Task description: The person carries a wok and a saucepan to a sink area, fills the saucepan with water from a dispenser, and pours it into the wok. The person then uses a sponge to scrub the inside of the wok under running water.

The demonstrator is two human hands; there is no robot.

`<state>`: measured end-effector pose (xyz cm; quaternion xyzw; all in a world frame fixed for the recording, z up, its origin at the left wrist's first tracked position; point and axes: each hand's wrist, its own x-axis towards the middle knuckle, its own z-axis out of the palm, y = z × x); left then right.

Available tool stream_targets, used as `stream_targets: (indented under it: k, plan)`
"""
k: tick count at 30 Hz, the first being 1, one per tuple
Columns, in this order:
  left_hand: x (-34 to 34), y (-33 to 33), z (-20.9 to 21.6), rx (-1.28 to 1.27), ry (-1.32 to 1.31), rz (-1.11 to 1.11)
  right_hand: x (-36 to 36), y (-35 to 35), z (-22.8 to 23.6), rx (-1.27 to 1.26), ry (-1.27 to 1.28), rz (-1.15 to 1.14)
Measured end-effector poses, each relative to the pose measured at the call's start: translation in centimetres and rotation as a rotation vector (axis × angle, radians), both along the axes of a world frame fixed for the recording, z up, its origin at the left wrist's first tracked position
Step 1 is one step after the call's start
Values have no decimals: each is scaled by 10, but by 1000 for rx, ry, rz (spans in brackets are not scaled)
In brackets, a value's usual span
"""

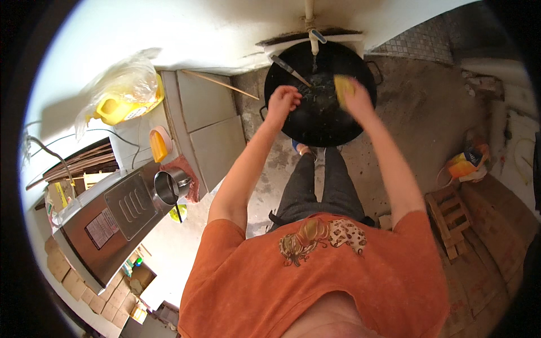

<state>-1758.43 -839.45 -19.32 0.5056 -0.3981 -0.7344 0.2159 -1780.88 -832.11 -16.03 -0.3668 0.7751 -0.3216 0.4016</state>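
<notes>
A big black wok [321, 121] is parked on the floor at about 12 o'clock, right under a white tap [314, 39]. A yellow sponge [343, 88] is clamped in the right hand [357, 98], fingers wrapped round it, inside the wok's 1 o'clock side. The wok's rim at 10 o'clock is touched by the left hand [282, 101], fingers curled; whether the rim is actually gripped can't be told. A metal utensil [288, 69] is lying in the wok at 11 o'clock. A steel pot [170, 186] is seen further out at 9 o'clock.
</notes>
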Motion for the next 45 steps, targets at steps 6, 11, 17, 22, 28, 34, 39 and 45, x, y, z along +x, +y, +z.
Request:
stream_targets:
  k: [6,11,17,22,28,34,39,45]
  plan:
    - [14,-33,-70,-682,-709,-322,-4,-151,-6,86,491,374]
    - [-4,-67,-106,-1232,-1003,-699,11,-159,-24,12,147,175]
    - [-45,-107,-151,-1399,-1405,-1375,-16,-87,-95,-33,-615,-316]
    - [-17,-104,-154,-1056,-1339,-1655,1,6,-177,529,-425,-92]
    - [75,-30,-127,393,-370,-944,3,31,-224,625,-767,-577]
    - [62,47,-116,668,-2,-225,-20,-16,-257,243,533,79]
    - [29,77,-119,691,75,19,16,-42,-266,452,447,385]
    - [25,81,-120,671,114,74,77,16,-208,-170,355,530]
